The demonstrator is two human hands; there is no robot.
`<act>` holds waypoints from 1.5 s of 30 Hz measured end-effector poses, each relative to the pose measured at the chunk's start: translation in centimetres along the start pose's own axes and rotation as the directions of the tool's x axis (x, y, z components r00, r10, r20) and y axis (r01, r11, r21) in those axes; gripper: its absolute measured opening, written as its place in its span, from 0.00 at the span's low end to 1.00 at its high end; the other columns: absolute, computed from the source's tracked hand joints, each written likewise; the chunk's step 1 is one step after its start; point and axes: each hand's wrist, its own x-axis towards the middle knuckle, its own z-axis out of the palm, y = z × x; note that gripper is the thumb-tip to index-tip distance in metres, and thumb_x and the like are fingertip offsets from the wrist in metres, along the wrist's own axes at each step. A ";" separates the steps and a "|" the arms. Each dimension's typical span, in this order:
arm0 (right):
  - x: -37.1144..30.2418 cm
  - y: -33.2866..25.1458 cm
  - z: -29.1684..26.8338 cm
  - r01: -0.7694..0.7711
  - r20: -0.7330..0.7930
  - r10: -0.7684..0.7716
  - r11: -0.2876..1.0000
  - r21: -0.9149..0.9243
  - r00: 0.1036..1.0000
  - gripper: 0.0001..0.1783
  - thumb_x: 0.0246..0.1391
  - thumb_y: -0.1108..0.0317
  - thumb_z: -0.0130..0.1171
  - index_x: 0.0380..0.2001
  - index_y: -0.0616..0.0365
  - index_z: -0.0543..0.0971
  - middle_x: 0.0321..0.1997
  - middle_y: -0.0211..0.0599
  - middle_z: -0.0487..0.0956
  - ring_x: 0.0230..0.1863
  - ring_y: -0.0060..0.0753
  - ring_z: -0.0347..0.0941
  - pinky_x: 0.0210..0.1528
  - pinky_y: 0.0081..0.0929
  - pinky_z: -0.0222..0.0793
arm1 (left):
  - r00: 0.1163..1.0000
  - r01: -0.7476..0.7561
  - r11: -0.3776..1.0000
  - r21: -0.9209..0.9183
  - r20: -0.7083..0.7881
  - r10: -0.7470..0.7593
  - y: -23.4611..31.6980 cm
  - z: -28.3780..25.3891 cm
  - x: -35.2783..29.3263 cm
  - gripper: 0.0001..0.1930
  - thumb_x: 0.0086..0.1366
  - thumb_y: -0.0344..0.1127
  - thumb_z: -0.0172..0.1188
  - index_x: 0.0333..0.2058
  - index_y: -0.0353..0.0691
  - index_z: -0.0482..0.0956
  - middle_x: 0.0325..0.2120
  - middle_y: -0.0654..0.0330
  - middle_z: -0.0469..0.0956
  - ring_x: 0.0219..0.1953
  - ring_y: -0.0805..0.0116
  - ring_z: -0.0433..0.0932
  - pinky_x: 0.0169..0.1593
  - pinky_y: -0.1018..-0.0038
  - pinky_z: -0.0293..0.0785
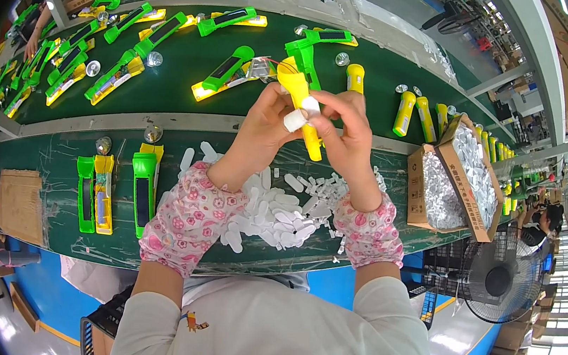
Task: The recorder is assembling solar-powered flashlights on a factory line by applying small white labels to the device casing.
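Note:
Both my hands are raised over the bench, closed around a yellow flashlight housing half (312,144). My left hand (263,117) grips its left side. My right hand (351,120) pinches from the right, its thumb and forefinger near a small white piece (311,106) against the housing. A white wrap-like patch (295,120) sits by the left thumb; I cannot tell whether it is tape or a part. Red wires run from the housing's top, and a green shell half (302,53) lies just behind. Below my hands spreads a pile of white oval pieces (282,223).
Green and yellow flashlight halves (126,73) line the dark green conveyor (182,83). Assembled yellow flashlights (404,114) stand farther right. At bench right are cardboard boxes (464,182) of silvery parts; at left, two opened flashlights (96,193) and a cardboard sheet (22,205). A fan (498,278) stands right.

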 end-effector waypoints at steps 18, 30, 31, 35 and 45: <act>-1.5 -1.3 4.2 -0.229 0.013 0.229 0.967 0.111 0.973 0.19 0.61 0.69 0.48 0.53 0.67 0.71 0.41 0.49 0.72 0.39 0.45 0.72 0.43 0.33 0.68 | 0.896 -0.034 0.942 -0.334 -0.428 -0.120 1.4 -2.0 0.2 0.13 0.72 0.36 0.40 0.50 0.41 0.68 0.43 0.60 0.74 0.45 0.65 0.75 0.50 0.63 0.73; -2.7 -3.3 6.6 -0.237 -0.037 0.235 0.949 -0.206 0.971 0.30 0.51 0.75 0.56 0.60 0.51 0.69 0.41 0.45 0.68 0.39 0.39 0.70 0.40 0.32 0.71 | 0.947 -0.035 0.889 -0.457 -0.299 -0.116 1.0 -1.8 0.1 0.11 0.67 0.36 0.45 0.46 0.41 0.66 0.37 0.61 0.72 0.40 0.66 0.74 0.46 0.66 0.73; -2.8 -3.1 6.8 -0.239 -0.035 0.237 0.948 -0.211 0.971 0.30 0.51 0.74 0.56 0.60 0.50 0.69 0.43 0.46 0.67 0.39 0.41 0.71 0.40 0.33 0.72 | 0.934 0.004 0.922 -0.386 -0.328 -0.142 0.7 -1.7 0.2 0.11 0.68 0.36 0.45 0.46 0.42 0.66 0.37 0.61 0.72 0.41 0.65 0.74 0.46 0.65 0.74; -3.4 -2.8 5.8 -0.204 0.071 0.253 0.892 -0.402 0.965 0.33 0.50 0.71 0.59 0.61 0.46 0.68 0.49 0.48 0.65 0.35 0.46 0.74 0.38 0.34 0.75 | 0.992 0.122 0.688 0.715 -0.104 -0.067 0.8 -6.7 1.4 0.13 0.69 0.38 0.50 0.47 0.38 0.70 0.41 0.56 0.77 0.44 0.60 0.77 0.47 0.65 0.75; -3.8 -2.5 4.6 -0.027 -0.095 0.005 0.971 -0.236 0.995 0.29 0.50 0.78 0.58 0.58 0.51 0.72 0.52 0.48 0.66 0.49 0.49 0.67 0.47 0.36 0.69 | 0.980 0.023 0.987 -0.160 -0.190 -0.054 1.7 -4.0 1.7 0.25 0.68 0.44 0.54 0.57 0.36 0.64 0.49 0.49 0.74 0.53 0.56 0.74 0.55 0.61 0.71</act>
